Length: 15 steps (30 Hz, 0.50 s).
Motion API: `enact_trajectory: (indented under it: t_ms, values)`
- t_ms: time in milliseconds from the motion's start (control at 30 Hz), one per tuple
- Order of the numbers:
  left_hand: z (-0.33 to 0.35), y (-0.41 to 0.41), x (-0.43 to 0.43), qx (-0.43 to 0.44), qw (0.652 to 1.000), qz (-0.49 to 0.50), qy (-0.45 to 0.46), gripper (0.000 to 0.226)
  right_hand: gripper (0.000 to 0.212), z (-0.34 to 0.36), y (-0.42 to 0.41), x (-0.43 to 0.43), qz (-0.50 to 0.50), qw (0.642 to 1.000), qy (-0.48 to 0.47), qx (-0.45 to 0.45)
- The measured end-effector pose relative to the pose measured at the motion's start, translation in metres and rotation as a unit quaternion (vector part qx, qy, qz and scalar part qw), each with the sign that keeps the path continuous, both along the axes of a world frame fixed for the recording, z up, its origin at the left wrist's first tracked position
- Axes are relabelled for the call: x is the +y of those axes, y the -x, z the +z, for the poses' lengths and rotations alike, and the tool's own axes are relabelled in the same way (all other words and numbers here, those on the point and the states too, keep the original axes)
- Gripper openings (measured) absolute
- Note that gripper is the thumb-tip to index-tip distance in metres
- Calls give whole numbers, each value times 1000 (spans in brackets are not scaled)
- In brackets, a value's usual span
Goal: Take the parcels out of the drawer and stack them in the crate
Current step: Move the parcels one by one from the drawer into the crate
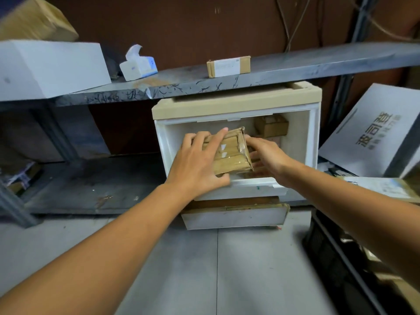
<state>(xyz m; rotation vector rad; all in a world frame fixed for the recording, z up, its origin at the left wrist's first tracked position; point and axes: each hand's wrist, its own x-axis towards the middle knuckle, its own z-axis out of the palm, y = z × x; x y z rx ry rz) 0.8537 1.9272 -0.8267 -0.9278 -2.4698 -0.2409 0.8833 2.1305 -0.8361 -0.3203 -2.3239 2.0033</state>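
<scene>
1. Left hand: fingers spread, gripping the taped parcel from its left side.
2. Right hand: fingers curled against the parcel's right edge.
3. Parcel: held between both hands, inside the open white drawer.
4. Second parcel: beyond the right hand, at the drawer's back.

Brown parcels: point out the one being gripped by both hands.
The taped parcel at the drawer's front, left hand and right hand on it; others sit untouched.

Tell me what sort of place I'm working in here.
Probably a storeroom or parcel sorting area. A scuffed metal shelf holds a taped parcel and a white box, more cartons lean at the right, and both hands grip a parcel in the open drawer.
</scene>
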Motion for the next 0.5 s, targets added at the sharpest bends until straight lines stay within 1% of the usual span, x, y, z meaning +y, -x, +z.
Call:
enact_trajectory:
  t_ms: [100, 200, 267, 300, 367, 400, 433, 467, 500]
  values:
    - [15, -15, -7, -56, 998, -1, -36, 97, 47, 12, -22, -1, 37, 999, -28, -5]
    - [23, -29, -12, -79, 994, -3, -79, 83, 46, 23, -43, -6, 54, 997, -49, 1]
    - [26, -36, -12, -96, 990, 4, -106, 75, 47, 28, -52, -6, 44, 998, -54, 12]
    - [27, -38, -12, -111, 986, 10, -124, 71, 43, 30, -56, -7, 33, 998, -49, 25]
    - [28, -38, -13, -153, 973, 31, -172, 67, 24, 28, -64, -6, 18, 996, -57, 62]
    - [29, -37, -14, -175, 963, 45, -200, 65, 20, 26, -68, -4, 14, 990, -108, 85]
    - [30, -36, -15, -200, 950, 58, -231, 63, 27, 22, -73, 0, 16, 974, -197, 107]
    - [32, -36, -16, -229, 935, 71, -262, 61, 38, 18, -77, 4, 29, 944, -304, 128]
    - [34, -35, -16, -260, 918, 86, -288, 58, 51, 14, -83, 8, 49, 901, -407, 143]
